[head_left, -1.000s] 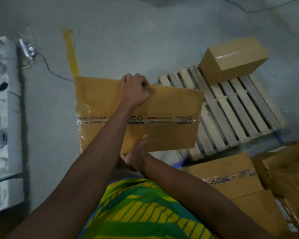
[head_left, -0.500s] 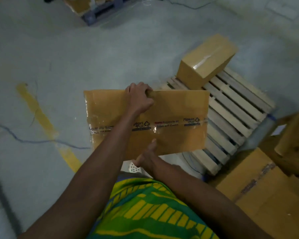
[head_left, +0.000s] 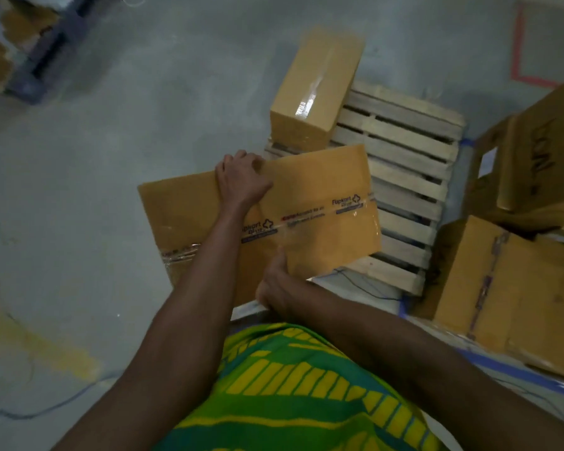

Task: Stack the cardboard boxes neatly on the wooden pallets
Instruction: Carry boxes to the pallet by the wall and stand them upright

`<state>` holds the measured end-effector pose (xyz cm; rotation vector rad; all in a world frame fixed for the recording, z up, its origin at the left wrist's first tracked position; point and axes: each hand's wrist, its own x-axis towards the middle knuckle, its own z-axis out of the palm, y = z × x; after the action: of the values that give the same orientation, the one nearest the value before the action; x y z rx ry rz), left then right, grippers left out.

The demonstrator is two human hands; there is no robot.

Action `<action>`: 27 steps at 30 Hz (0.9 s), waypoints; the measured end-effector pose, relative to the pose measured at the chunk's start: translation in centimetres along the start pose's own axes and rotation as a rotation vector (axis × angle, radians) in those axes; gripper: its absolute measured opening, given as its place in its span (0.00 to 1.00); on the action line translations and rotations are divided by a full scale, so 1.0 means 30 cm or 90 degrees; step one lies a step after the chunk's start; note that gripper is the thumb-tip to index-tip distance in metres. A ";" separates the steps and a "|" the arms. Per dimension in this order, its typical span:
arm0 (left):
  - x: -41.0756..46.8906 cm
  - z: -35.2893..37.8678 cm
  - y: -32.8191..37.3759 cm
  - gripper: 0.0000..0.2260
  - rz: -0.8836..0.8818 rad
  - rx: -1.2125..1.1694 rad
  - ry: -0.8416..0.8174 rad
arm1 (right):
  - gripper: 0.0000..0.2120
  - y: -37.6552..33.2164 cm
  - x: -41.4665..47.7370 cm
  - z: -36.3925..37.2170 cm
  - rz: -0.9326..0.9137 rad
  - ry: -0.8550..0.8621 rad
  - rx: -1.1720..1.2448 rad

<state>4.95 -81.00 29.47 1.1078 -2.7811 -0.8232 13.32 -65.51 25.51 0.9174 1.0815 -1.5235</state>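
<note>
Cardboard box (head_left: 323, 203) held near wooden pallet (head_left: 404, 157): left hand (head_left: 241, 180) grasps far edge, right hand (head_left: 277, 288) near edge.

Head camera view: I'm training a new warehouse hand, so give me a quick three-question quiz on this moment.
1. True or false: the wooden pallet is bare.
2. The left hand grips the carried box at its: A) far edge B) near edge C) right end.
3. Which hand holds its near edge?
Key: 1 false, a second box sits on it; 2 A; 3 the right hand.
</note>
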 end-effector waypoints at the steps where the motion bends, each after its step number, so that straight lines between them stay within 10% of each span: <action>1: 0.057 -0.022 -0.014 0.24 -0.005 -0.021 0.008 | 0.30 -0.045 0.019 0.056 -0.007 0.008 0.005; 5: 0.266 -0.076 -0.085 0.28 -0.042 -0.065 -0.002 | 0.29 -0.151 0.111 0.209 0.055 0.105 -0.011; 14: 0.600 0.248 -0.349 0.30 -0.232 -0.243 -0.066 | 0.75 -0.298 0.757 0.203 -0.056 0.557 -0.137; 27: 0.943 0.904 -0.818 0.38 -0.440 -0.464 -0.234 | 0.55 -0.376 1.489 0.136 -0.203 0.767 -0.363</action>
<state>-6.71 -101.69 -10.21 1.8508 -1.9015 -2.0469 -6.74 -81.70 -12.88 1.2824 2.4451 -0.6722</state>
